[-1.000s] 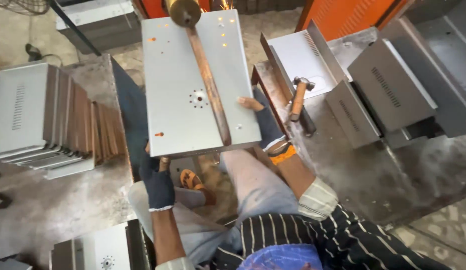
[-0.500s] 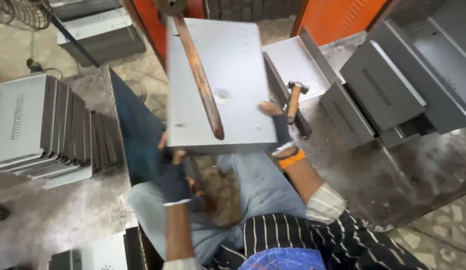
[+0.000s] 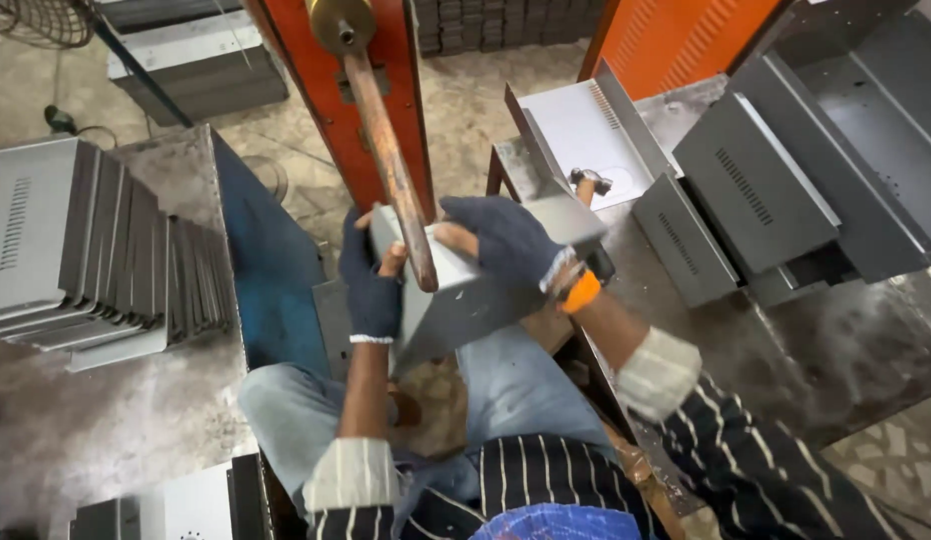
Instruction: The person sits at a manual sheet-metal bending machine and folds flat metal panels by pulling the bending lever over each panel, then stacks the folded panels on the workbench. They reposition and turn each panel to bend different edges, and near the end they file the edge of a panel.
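1. Both gloved hands clench a folded grey metal panel (image 3: 466, 295) over the lap: the left hand (image 3: 371, 285) grips its left edge, the right hand (image 3: 506, 240) presses its top.
2. A long rusty lever handle (image 3: 391, 165) crosses in front of the grip, hiding part of the panel.
3. Left of the grip, stacked grey panels (image 3: 96, 250) are cut off by the frame edge.
4. Right of the grip, a hammer (image 3: 589, 183) is half hidden behind the panel.

The grey metal panel (image 3: 466, 290), flat before, now stands tilted on edge between both gloved hands.
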